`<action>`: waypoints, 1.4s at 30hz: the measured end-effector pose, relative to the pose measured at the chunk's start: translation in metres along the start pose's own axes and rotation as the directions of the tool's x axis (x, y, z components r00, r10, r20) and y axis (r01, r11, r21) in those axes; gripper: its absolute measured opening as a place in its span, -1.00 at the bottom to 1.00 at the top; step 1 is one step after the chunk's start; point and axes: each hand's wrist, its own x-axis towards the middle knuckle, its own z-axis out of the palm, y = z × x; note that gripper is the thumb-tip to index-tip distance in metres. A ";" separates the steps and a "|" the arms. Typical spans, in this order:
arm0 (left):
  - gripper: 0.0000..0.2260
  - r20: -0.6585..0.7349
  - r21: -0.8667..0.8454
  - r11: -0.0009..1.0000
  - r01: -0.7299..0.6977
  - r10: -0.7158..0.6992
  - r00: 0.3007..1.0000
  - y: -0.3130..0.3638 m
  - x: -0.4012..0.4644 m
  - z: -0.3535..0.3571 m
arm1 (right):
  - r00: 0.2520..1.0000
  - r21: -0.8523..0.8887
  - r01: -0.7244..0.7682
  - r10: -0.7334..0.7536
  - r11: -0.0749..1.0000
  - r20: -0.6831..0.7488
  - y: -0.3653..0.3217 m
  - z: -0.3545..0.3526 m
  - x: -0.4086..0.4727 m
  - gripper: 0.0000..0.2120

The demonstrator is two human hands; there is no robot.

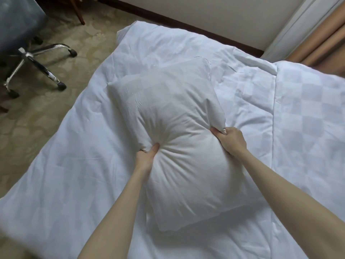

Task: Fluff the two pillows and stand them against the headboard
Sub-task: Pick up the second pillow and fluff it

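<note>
One white pillow (179, 139) is held above the white bed (74, 174), its long axis running away from me. My left hand (146, 155) pinches its left edge at mid-length, and my right hand (230, 140) grips its right edge, so the fabric puckers inward between them. A second pillow and the headboard are not in view.
A white duvet with a checkered weave (308, 113) covers the bed's right side. An office chair with a chrome wheeled base (35, 62) stands on the patterned carpet at the left. A beige wall with dark skirting and tan curtains (321, 38) lie beyond the bed.
</note>
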 end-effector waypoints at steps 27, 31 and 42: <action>-0.65 -0.038 0.205 0.971 -0.125 0.135 0.990 -0.067 -0.169 0.001 | 0.993 0.105 0.049 -0.038 0.993 -0.110 0.129 -0.055 -0.176 -0.41; -0.64 -0.074 0.149 0.967 -0.208 0.221 0.972 -0.068 -0.206 0.024 | 0.977 0.078 0.081 -0.064 0.994 -0.202 0.147 -0.085 -0.196 -0.41; -0.83 0.097 0.108 0.837 -0.537 0.529 0.843 -0.085 -0.340 0.153 | 0.887 0.185 0.139 -0.039 0.973 -0.461 0.304 -0.199 -0.292 -0.45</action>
